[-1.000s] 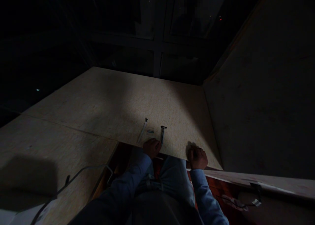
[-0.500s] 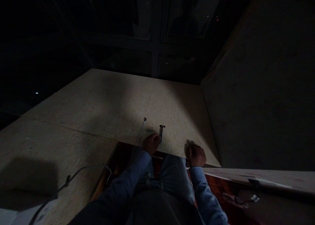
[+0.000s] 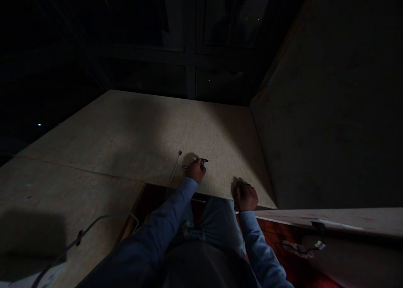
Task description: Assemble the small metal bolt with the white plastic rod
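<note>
A large pale chipboard panel (image 3: 151, 132) lies flat in front of me in dim light. My left hand (image 3: 195, 171) reaches onto it and is closed around a small dark metal tool (image 3: 204, 161) whose head sticks out to the right. A thin light rod (image 3: 175, 167) lies on the panel just left of that hand. A short dark piece (image 3: 185, 167) sits between the rod and the hand. My right hand (image 3: 244, 196) is clenched on the panel's near edge, to the right; what its fingers hold is hidden.
An upright board (image 3: 330, 111) walls off the right side. A second panel (image 3: 63, 195) lies at the left with a dark cable (image 3: 85, 231) across it. A gap with reddish wood (image 3: 151, 200) opens below the near edge. Dark window frames (image 3: 192, 65) stand behind.
My left hand slid forward from the panel's edge and closed on the metal tool, turning it sideways. The right hand stayed on the edge. The view shifted slightly left.
</note>
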{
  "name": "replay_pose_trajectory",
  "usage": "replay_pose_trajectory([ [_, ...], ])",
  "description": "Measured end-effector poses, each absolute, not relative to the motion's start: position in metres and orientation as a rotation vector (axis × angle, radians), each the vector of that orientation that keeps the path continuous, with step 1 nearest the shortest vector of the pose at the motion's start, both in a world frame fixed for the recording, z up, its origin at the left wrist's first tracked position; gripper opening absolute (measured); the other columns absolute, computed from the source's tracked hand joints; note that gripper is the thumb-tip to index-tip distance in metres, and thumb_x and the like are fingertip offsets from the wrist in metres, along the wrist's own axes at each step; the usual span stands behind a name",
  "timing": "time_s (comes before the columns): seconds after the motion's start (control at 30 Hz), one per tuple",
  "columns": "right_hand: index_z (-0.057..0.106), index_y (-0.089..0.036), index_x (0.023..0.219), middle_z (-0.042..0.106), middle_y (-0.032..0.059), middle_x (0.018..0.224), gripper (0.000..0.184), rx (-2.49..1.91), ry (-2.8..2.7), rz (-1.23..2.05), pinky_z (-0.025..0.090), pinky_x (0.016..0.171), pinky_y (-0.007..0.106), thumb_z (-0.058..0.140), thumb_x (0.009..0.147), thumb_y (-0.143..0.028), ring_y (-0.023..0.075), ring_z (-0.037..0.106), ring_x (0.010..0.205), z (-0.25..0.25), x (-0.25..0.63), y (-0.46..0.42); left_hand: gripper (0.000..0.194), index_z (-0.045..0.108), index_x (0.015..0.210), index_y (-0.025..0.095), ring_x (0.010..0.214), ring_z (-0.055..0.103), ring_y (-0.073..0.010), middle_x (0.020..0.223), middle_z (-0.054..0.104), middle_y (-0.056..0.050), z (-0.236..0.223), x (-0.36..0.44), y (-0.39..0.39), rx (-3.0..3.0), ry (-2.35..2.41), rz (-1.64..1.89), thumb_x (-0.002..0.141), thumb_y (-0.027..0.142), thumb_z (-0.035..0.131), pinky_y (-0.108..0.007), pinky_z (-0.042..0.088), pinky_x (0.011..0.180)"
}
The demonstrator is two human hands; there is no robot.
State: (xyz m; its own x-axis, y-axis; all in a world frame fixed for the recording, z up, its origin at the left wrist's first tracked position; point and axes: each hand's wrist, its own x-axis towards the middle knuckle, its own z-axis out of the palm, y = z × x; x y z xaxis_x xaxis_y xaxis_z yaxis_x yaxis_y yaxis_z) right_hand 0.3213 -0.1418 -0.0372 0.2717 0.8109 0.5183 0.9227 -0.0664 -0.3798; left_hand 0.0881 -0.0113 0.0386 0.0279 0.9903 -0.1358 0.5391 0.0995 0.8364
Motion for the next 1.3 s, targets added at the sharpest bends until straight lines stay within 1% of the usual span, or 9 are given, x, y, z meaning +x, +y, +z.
replay_pose_trajectory([
  [0.13,0.075,-0.018,0.094,0.068,0.0101,0.083,0.035,-1.909,-1.549,-0.236,0.042,0.073,0.033,0.046,0.094,-0.038,0.0231,0.057,0.08,-0.037,0.32,-0.142,0.02,0.066,0.088,0.019,0.076,0.065,-0.0161,0.073,0.067,0.001,0.042,0.089,-0.016,1.371,1.433,0.871,0.069,0.011,0.069,-0.028,0.05,0.076],
  [0.23,0.075,-0.018,0.093,0.068,0.0102,0.083,0.035,-1.903,-1.556,-0.233,0.042,0.074,0.033,0.046,0.095,-0.037,0.0226,0.057,0.08,-0.037,0.319,-0.142,0.014,0.063,0.085,0.018,0.067,0.063,-0.0132,0.072,0.065,0.001,0.049,0.088,-0.027,1.216,1.272,0.939,0.074,0.027,0.067,-0.024,0.049,0.063],
  [0.37,0.075,-0.017,0.096,0.068,0.0099,0.081,0.033,-1.898,-1.563,-0.243,0.042,0.073,0.033,0.047,0.094,-0.035,0.022,0.057,0.078,-0.037,0.318,-0.142,0.035,0.059,0.084,0.017,0.051,0.06,-0.0117,0.068,0.062,0.0,0.061,0.084,-0.045,1.031,1.099,0.946,0.076,0.051,0.061,-0.022,0.042,0.044],
  [0.5,0.076,-0.016,0.098,0.067,0.0101,0.08,0.033,-1.898,-1.574,-0.214,0.043,0.073,0.033,0.048,0.094,-0.034,0.0222,0.057,0.079,-0.034,0.317,-0.143,0.037,0.058,0.089,0.017,0.04,0.052,-0.0075,0.069,0.063,0.002,0.07,0.083,-0.062,0.778,0.906,0.944,0.071,0.047,0.07,-0.018,0.029,0.034],
  [0.63,0.077,-0.016,0.096,0.07,0.0116,0.082,0.036,-1.865,-1.539,-0.052,0.046,0.075,0.035,0.048,0.093,-0.037,0.0236,0.06,0.08,-0.027,0.319,-0.143,0.036,0.064,0.092,0.016,0.031,0.036,-0.0028,0.061,0.058,0.005,0.07,0.086,-0.073,0.636,0.816,0.889,0.076,0.048,0.069,-0.018,0.023,0.033],
  [0.77,0.076,-0.018,0.094,0.075,0.0118,0.09,0.039,-1.701,-1.368,0.395,0.051,0.08,0.04,0.05,0.091,-0.048,0.0261,0.065,0.086,-0.005,0.32,-0.143,0.05,0.068,0.097,0.014,0.032,0.036,-0.0047,0.058,0.057,0.004,0.072,0.088,-0.081,0.619,0.818,0.773,0.082,0.061,0.059,-0.021,0.024,0.033],
  [0.97,0.07,-0.022,0.117,0.073,0.0083,0.104,0.04,-1.384,-1.121,0.953,0.053,0.091,0.04,0.066,0.087,-0.047,0.0238,0.067,0.099,0.058,0.298,-0.15,0.048,0.068,0.092,0.013,0.035,0.04,-0.0042,0.06,0.057,0.003,0.089,0.088,-0.095,0.698,0.769,0.736,0.074,0.058,0.072,-0.02,0.024,0.035],
  [1.13,0.064,-0.026,0.13,0.067,0.0074,0.116,0.05,-1.084,-1.282,1.106,0.052,0.093,0.038,0.071,0.085,-0.047,0.0207,0.064,0.099,0.102,0.275,-0.148,0.052,0.064,0.08,0.015,0.039,0.039,-0.0045,0.058,0.054,0.003,0.106,0.09,-0.103,0.786,0.771,0.707,0.068,0.064,0.075,-0.019,0.024,0.038],
  [1.3,0.069,-0.026,0.124,0.068,0.0053,0.104,0.047,-1.06,-1.369,1.124,0.052,0.09,0.035,0.075,0.082,-0.047,0.0191,0.063,0.095,0.115,0.266,-0.145,0.055,0.056,0.068,0.016,0.044,0.035,-0.0045,0.059,0.051,0.003,0.12,0.088,-0.109,0.943,0.744,0.661,0.07,0.068,0.072,-0.02,0.024,0.041],
])
